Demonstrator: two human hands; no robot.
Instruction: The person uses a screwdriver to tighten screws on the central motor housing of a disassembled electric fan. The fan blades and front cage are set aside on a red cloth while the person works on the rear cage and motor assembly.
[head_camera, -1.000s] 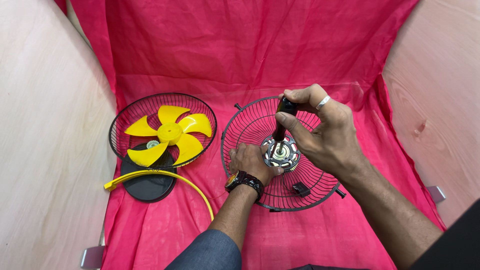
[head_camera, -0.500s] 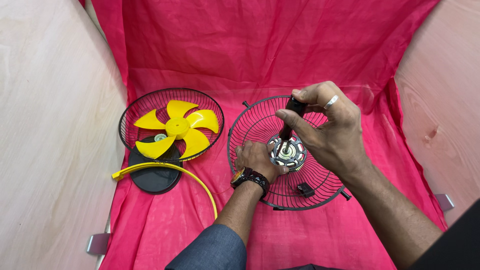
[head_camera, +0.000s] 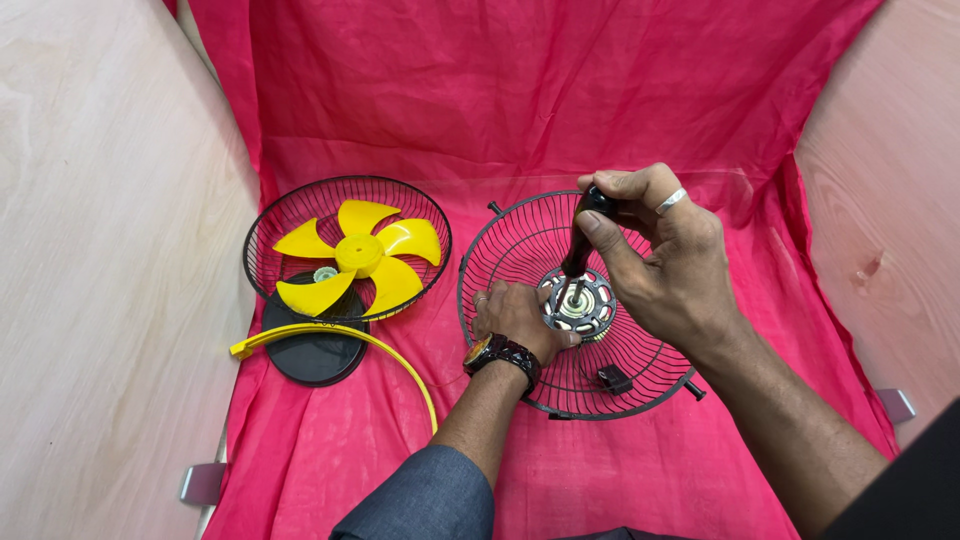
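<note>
Red cloth (head_camera: 600, 120) covering bench | left hand (head_camera: 520, 318) gripping motor (head_camera: 578, 305) in wire guard (head_camera: 520, 250) | right hand (head_camera: 665, 255) clasping screwdriver (head_camera: 580, 245)

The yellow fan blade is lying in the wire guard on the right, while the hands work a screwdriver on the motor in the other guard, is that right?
Not quite. The head view shows the yellow fan blade in the left wire guard. The rest holds: the right hand holds the screwdriver over the motor in the right wire guard, and the left hand steadies the motor.
</note>
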